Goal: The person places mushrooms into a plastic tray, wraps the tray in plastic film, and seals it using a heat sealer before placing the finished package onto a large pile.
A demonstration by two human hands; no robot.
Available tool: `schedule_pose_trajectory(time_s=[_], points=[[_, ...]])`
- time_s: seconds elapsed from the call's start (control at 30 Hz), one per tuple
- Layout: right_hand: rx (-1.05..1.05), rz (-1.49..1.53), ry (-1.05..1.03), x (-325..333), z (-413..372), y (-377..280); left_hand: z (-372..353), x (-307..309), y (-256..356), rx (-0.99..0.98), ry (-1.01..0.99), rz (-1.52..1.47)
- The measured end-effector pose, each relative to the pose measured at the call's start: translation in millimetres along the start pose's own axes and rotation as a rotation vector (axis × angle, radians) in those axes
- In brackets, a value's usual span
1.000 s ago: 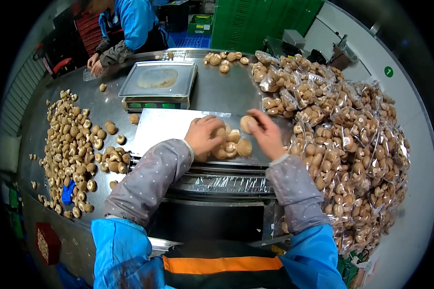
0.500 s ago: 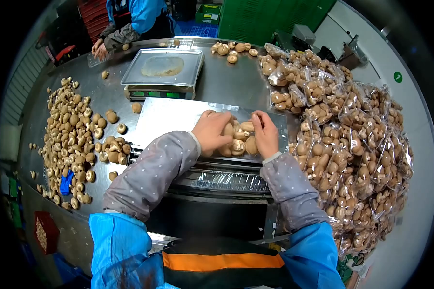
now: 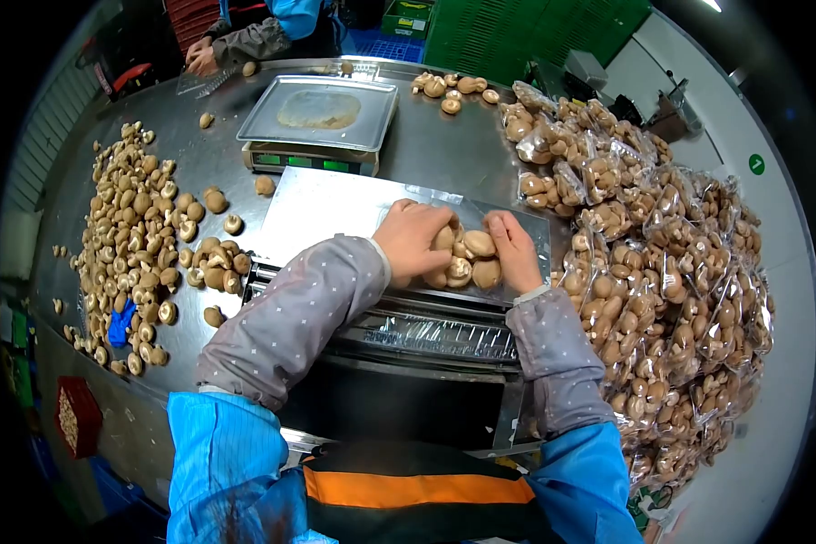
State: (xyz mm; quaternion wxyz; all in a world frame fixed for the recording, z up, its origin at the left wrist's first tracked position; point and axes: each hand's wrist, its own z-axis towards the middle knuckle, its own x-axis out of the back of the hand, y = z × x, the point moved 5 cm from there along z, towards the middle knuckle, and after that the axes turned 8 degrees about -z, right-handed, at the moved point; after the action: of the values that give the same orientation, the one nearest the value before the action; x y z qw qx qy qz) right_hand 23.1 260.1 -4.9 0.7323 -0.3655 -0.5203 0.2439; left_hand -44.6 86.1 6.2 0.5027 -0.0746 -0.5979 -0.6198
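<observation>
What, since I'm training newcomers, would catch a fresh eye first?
Probably the huge heap of brown mushrooms in shiny clear bags at right. Next, the loose brown mushroom pile at left, with a crumpled bright-blue item in it. Centrally, the bare left hand and bare right hand flank a small brown mushroom cluster.

This looks like a work room for packing mushrooms. The left hand [image 3: 414,240] and right hand [image 3: 515,252] are over a big metal table [image 3: 453,154]. Well to the left of the left hand lies a pile of loose mushrooms [image 3: 131,218]. Just right of the right hand is a huge heap of bagged mushrooms [image 3: 671,272]. Past the left hand sits a flat scale [image 3: 317,113] with green screens. Far past both hands are a person [image 3: 286,18] in blue and a green box [image 3: 408,18].
</observation>
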Motion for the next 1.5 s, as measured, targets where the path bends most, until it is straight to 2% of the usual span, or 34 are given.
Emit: schedule_pose_trajectory(time_s=[0.1, 0.2, 0.23, 0.33, 0.37, 0.4, 0.47, 0.57, 0.63, 0.73, 0.8, 0.87, 0.9, 0.93, 1.0, 1.03, 1.07, 1.13, 1.17, 1.27, 1.33, 1.4, 1.43, 1.47, 1.5], points=[[0.45, -0.444, -0.122, 6.2, -8.5, -45.3, -1.5, 2.0, 1.7, -0.013, 0.013, -0.002], [0.185, -0.103, -0.001, 7.5, -3.0, -20.8, 0.3, 0.9, 2.9, -0.023, 0.028, 0.013], [0.013, 0.04, 0.109, 13.9, 1.3, -6.9, 0.8, 2.0, 4.1, -0.027, 0.03, 0.004], [0.067, -0.418, -0.002, -4.1, 6.0, 6.5, -0.8, 0.4, 2.1, -0.023, 0.041, -0.026], [0.242, -0.548, 0.107, -17.6, -12.6, -12.4, 0.2, -0.2, 1.0, -0.025, 0.041, -0.036], [0.268, -0.527, 0.139, -22.5, -21.7, -24.0, 0.6, -0.1, 1.1, -0.031, 0.042, -0.04], [0.183, -0.362, 0.028, -23.9, -21.6, -15.3, -0.7, -0.3, 1.1, -0.042, 0.045, -0.054], [0.168, -0.328, 0.068, -27.4, -19.6, -3.3, 2.7, -3.8, 0.2, -0.032, 0.008, -0.055], [0.103, -0.304, -0.021, -22.7, -15.2, -8.9, 4.4, -2.6, 0.9, -0.04, -0.005, -0.085], [0.031, -0.199, -0.059, -16.2, -9.1, -8.0, 0.3, 9.6, 6.6, -0.098, 0.089, -0.149], [-0.015, -0.07, -0.05, -13.7, -6.1, -1.1, -1.7, 15.4, 4.9, -0.013, 0.124, -0.288], [-0.011, -0.164, -0.055, -12.7, -8.0, -2.5, -7.3, 19.4, 2.4, 0.08, 0.162, -0.429], [0.01, -0.193, -0.039, -11.8, -8.3, -2.5, -7.0, 21.4, 0.6, 0.054, 0.208, -0.417], [0.03, -0.22, -0.023, -10.8, -9.4, -2.3, -8.4, 22.2, -2.0, 0.138, 0.221, -0.456], [-0.014, -0.132, -0.002, -2.2, -3.8, 12.6, -7.9, 32.3, -7.9, 0.009, 0.345, -0.2], [-0.028, -0.107, -0.025, 5.9, -2.8, 11.7, -8.8, 32.3, -14.2, 0.084, 0.331, -0.233], [-0.042, -0.083, -0.047, 13.5, -4.0, 8.9, -9.9, 19.7, -29.0, 0.166, 0.286, -0.522], [0.018, -0.116, -0.083, 14.2, -9.8, 4.7, -11.1, 7.0, -34.3, 0.218, 0.164, -0.414], [0.063, -0.154, -0.09, 10.6, -13.6, 8.2, -11.0, -1.0, -38.0, 0.22, 0.173, -0.288], [0.075, -0.216, -0.055, 10.7, -19.9, 4.2, -6.2, -7.6, -29.4, 0.231, 0.175, -0.322], [0.039, -0.165, -0.013, 11.8, -25.1, 2.8, -10.1, 0.4, -28.9, 0.221, 0.195, -0.526], [0.203, -0.32, 0.0, 38.8, -36.9, -17.7, -31.7, 26.8, -31.6, 0.211, 0.312, -0.5], [0.277, -0.364, -0.017, 64.3, -50.1, -31.8, -50.7, 50.6, -28.6, 0.101, 0.254, -0.278], [0.368, -0.378, -0.167, 87.1, -64.5, -37.9, -73.7, 68.7, -21.6, 0.112, 0.135, -0.179], [0.526, -0.518, -0.246, 106.5, -84.6, -39.5, -100.9, 85.1, -5.3, 0.032, -0.017, 0.073]])
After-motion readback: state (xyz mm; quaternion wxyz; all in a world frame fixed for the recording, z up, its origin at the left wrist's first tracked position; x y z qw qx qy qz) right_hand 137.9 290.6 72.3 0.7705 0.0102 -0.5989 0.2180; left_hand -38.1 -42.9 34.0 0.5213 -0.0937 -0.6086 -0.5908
